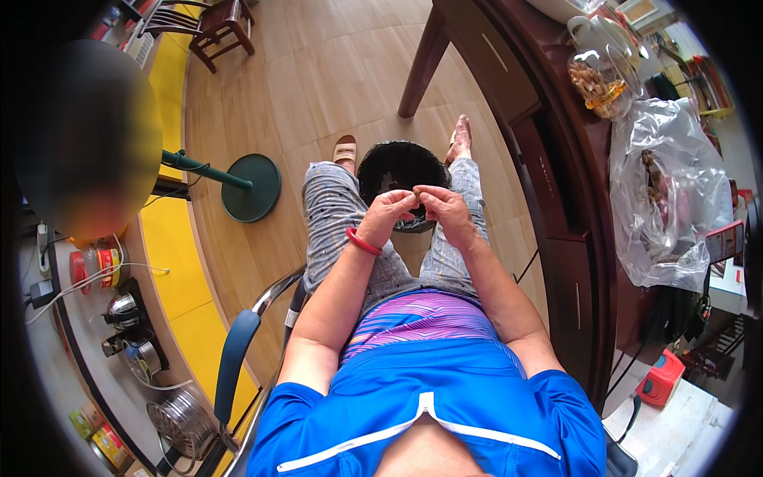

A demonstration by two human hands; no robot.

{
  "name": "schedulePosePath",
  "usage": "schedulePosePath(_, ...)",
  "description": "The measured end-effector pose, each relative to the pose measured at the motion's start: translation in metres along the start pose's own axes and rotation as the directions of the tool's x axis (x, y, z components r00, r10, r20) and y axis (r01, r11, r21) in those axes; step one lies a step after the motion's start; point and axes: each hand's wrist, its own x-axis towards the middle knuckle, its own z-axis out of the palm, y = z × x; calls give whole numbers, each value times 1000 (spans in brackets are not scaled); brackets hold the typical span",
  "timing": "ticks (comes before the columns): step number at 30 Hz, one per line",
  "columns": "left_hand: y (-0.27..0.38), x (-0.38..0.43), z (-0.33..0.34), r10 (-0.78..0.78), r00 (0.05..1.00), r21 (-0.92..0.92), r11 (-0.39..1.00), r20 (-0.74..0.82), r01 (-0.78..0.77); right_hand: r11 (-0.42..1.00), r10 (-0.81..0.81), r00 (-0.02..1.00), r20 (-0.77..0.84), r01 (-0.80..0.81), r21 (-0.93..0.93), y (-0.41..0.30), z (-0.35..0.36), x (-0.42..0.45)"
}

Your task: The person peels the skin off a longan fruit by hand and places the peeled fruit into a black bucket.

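Observation:
My left hand [387,213] and my right hand [444,210] meet at the fingertips between my knees. Pinched between both thumbs and forefingers is a small brownish piece [416,192], too small to name surely. A red bangle [363,242] circles my left wrist. Directly beneath my hands, a bin lined with a black plastic bag [396,156] stands on the floor between my legs. Its contents are too dark to make out.
To the right, a dark wooden desk [572,280] carries a clear plastic bag [661,238] with brownish things inside and a glass jar [587,83] of tan pieces. A fan's round green base [253,200] stands left. A chair armrest [236,364] is beside my left arm.

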Motion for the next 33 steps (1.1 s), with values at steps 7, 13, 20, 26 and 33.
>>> schedulePosePath(7,1,-5,1,-64,994,-167,983,93,79,999,-53,998,24,53,5,-3,5,-3)
schedulePosePath(13,-6,-2,-3,-35,997,-256,965,62,50,996,-63,998,-16,62,-66,-4,8,-4)
schedulePosePath(20,-9,-3,-6,-53,999,-263,963,-6,50,975,-132,990,-41,122,-188,0,10,-3)
schedulePosePath(26,-5,-6,-7,-91,993,-425,898,79,116,950,-206,978,31,208,-234,4,5,0)
schedulePosePath(33,-9,-6,-5,-67,995,-384,919,69,88,763,-366,928,72,344,-547,2,5,0)
